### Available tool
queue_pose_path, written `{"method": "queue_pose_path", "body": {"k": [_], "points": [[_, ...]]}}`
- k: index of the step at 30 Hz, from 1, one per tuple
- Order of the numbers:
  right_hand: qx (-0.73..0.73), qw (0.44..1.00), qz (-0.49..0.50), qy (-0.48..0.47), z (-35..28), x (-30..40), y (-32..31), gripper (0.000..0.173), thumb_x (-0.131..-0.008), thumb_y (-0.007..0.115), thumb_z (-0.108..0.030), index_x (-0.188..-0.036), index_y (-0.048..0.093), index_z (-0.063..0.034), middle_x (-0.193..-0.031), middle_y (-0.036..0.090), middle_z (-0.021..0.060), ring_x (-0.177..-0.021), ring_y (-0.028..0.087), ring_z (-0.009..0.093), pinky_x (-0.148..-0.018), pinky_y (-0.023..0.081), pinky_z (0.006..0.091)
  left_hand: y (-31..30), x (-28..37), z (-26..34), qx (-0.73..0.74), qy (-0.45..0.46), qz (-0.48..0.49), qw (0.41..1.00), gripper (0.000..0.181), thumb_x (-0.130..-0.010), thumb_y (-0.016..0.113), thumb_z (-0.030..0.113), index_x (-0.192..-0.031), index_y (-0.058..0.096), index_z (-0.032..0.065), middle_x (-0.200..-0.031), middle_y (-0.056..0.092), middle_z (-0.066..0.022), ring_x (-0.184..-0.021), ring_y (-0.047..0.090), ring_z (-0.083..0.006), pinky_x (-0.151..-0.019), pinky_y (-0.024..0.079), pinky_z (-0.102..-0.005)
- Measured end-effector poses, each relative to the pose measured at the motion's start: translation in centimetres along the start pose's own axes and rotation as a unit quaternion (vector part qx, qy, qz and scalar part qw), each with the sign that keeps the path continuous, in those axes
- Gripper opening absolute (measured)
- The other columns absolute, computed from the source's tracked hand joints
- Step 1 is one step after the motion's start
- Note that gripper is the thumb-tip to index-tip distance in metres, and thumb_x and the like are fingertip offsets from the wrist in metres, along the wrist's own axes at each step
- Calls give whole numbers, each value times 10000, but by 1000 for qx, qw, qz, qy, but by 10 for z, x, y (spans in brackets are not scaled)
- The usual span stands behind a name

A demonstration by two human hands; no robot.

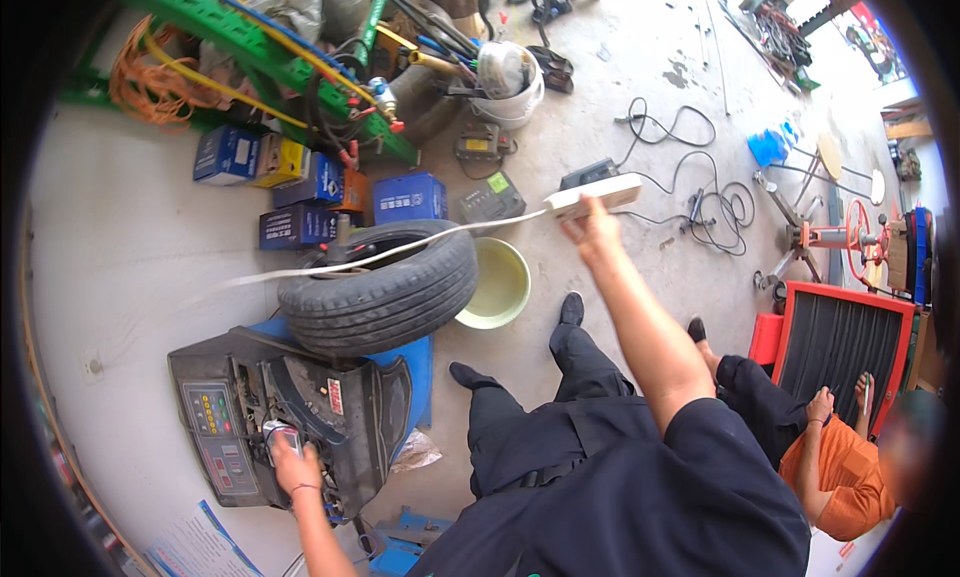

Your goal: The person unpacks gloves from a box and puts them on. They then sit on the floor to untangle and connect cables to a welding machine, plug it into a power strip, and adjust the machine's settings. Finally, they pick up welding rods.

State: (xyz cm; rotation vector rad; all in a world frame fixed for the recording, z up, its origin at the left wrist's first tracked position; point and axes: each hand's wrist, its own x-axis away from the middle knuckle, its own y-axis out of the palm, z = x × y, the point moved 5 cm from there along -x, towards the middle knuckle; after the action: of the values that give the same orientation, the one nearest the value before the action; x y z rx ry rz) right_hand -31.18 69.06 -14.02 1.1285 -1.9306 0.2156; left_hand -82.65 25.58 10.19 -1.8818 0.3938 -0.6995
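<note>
My right hand (598,228) holds up a white power strip (611,193). From it a white cord (420,241) runs left across a tire (375,307) and blurs toward the wall. My left hand (296,461) is at the dark top tray of a wheel balancer (360,419), with its fingers around a small silver and red device (283,432). What the device is cannot be made out. The tire sits at the balancer's shaft side, beside its button panel (214,419).
A pale green basin (501,284) stands by the tire. Boxed batteries (409,198) and a bare battery (491,198) line the wall below a green rack (262,44). Black cables (720,202) lie on the floor. A person in orange (840,472) sits at right by a red cabinet (840,344).
</note>
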Motion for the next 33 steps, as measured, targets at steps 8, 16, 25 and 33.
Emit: {"method": "queue_pose_path", "body": {"k": [8,16,25,33], "points": [[67,977,-113,171,82,24,36,453,-878,718,-260,-1221,575,-1,-1154,654,119,-1080,642,252,-869,579,475,-51,5,514,228,468,40,853,702,-845,690,245,-1460,429,29,-1407,502,-231,-1310,478,-382,-1124,363,-467],[252,891,-330,184,76,-63,58,555,-878,633,-71,-1397,467,38,-1364,585,178,-1218,591,251,-952,527,364,49,-165,683,90,417,-259,867,751,-732,698,268,-1422,473,78,-1170,682,-212,-1134,637,-374,-976,506,-425],[433,875,54,210,48,-361,-219,370,-869,599,-69,-1228,608,22,-935,690,107,-743,666,162,-627,535,310,247,-314,681,153,295,-376,865,581,-787,762,122,-1306,541,-19,-1188,677,-209,-1120,651,-294,-979,490,-362],[307,844,402,176,23,-601,-415,451,-915,655,-198,-1290,551,29,-1078,633,128,-923,638,241,-776,550,400,313,-341,666,267,38,-534,801,647,-812,631,-16,-1427,428,-5,-1198,651,-103,-1054,635,-173,-913,501,-303]]}}
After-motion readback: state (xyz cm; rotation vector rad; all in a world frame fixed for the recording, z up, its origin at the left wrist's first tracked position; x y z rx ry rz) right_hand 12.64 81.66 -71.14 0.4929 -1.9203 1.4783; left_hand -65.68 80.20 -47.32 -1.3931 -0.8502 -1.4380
